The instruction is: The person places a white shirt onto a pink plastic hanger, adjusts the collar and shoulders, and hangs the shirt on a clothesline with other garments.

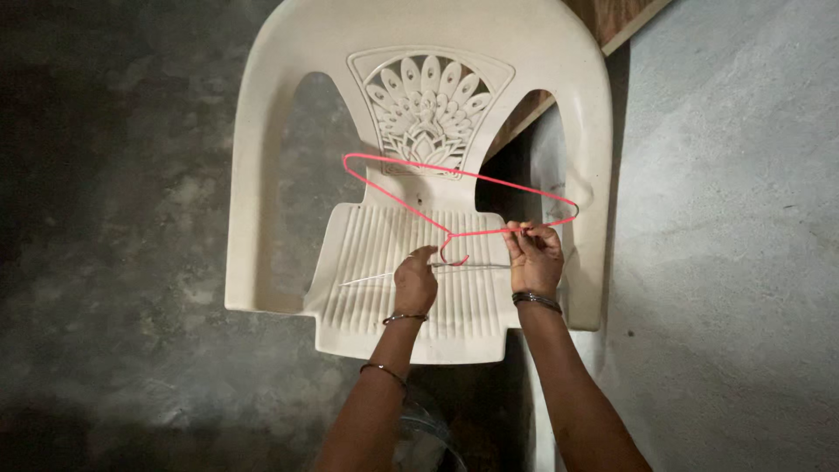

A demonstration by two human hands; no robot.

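the right hand point(533, 255) pinches the lower wire of a pink wire hanger point(454, 188) between thumb and fingertips, pressed together on it. the hanger hangs in the air over the seat of a cream plastic chair point(262, 175). the left hand point(415, 280) is curled by the hanger's hook, fingers closed around a thin pale wire point(367, 278) lying across the seat; how tightly it grips is hard to make out. a clear round object at the bottom edge is cut off. grey concrete floor point(725, 262) surrounds the chair, dim on the left.
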